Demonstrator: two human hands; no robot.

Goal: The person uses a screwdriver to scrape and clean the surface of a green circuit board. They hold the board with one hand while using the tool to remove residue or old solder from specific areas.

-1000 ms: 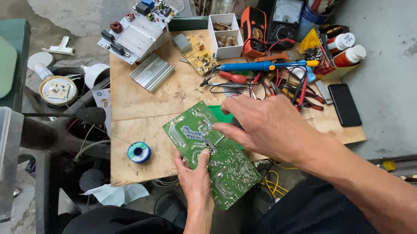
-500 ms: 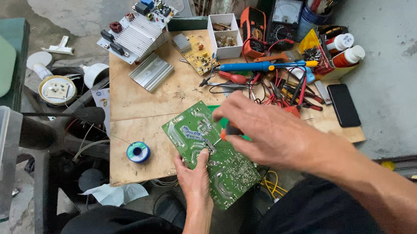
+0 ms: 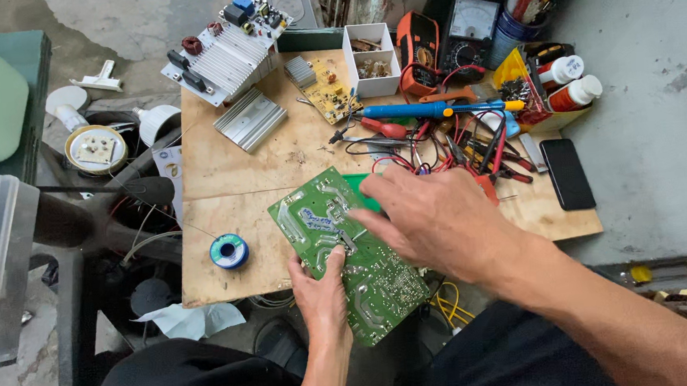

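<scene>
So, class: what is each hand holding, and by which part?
The left hand holds the green circuit board by its lower edge. The right hand rests on its upper right; any grip there cannot be told.

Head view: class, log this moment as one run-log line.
left hand: grips green circuit board | right hand: fingers on board | solder spool: left, on plywood top
</scene>
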